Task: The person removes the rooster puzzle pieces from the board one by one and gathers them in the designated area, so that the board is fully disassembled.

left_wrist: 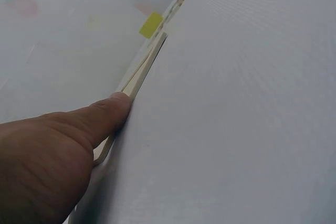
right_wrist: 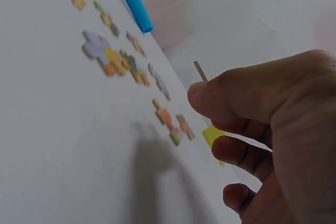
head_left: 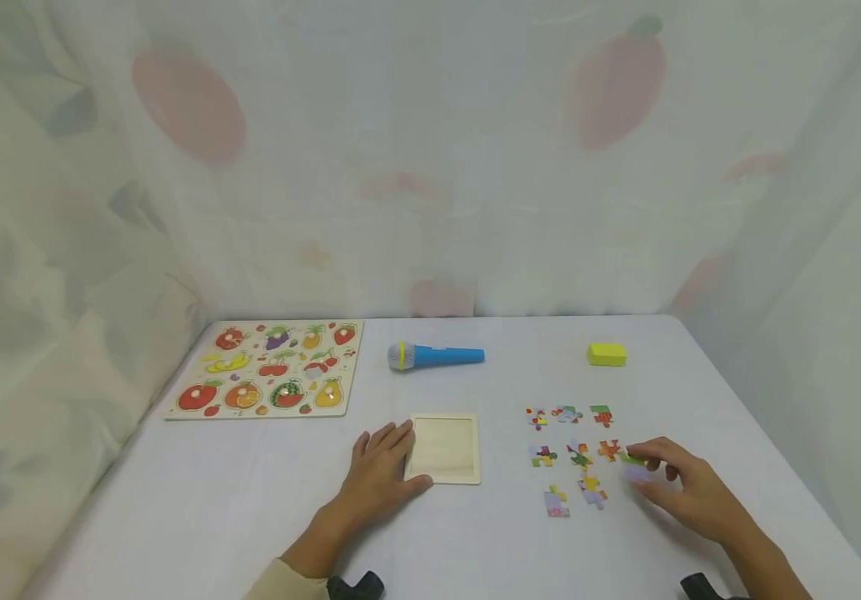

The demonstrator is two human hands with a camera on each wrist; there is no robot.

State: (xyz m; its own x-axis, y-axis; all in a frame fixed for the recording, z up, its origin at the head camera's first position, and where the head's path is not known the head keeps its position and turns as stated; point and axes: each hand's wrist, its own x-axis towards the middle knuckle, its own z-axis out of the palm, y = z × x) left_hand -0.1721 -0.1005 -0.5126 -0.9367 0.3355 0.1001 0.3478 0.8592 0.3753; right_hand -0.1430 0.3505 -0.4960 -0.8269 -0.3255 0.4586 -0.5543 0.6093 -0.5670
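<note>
My left hand lies along the left side of a shallow square wooden puzzle frame, fingers extended and thumb on its near edge. In the left wrist view the thumb presses the frame's rim. My right hand pinches a green and lilac puzzle piece between thumb and fingers, raised over the table. Only a thin edge of that puzzle piece shows in the right wrist view. Left of this hand lie several loose jigsaw pieces in rough rows, colored side up.
A fruit puzzle board lies at the back left of the white table. A blue toy microphone is behind the frame, and a yellow block sits at the back right. Printed curtains enclose the table's back and sides.
</note>
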